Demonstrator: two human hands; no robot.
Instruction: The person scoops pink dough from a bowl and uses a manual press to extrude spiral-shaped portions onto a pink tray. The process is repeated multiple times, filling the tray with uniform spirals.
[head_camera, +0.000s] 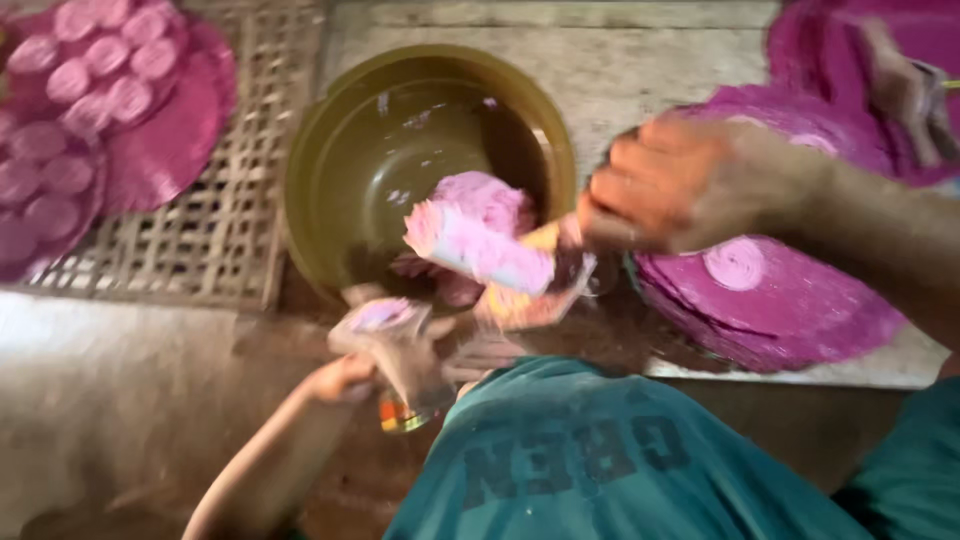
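Closest in, the teal shirt (600, 470) fills the bottom edge. Just above it the left hand (375, 365) is wrapped round a small glass (405, 400), blurred, held tilted near the bowl's near rim. Little room there, with shirt below and bowl above.

Next up, the right hand (680, 185) comes in from the right edge, fingers pinched tight on the handle of a scoop (480, 235) caked in pale pink paste. The loaded end hangs over the bowl's middle, inside the rim; I cannot tell whether it touches the bottom.

The olive bowl (340, 180) sits in the middle, walls flecked with pink. Its left rim overlaps a woven mat (230, 220); to the right its rim is just beside a stack of magenta discs (790, 300), so that side is tight.

Farther off, pink discs topped with pale rounds (100, 80) crowd the top left corner. At top right another person's hand (905, 90) rests over more magenta discs. Bare grey board (600, 60) lies beyond the bowl.
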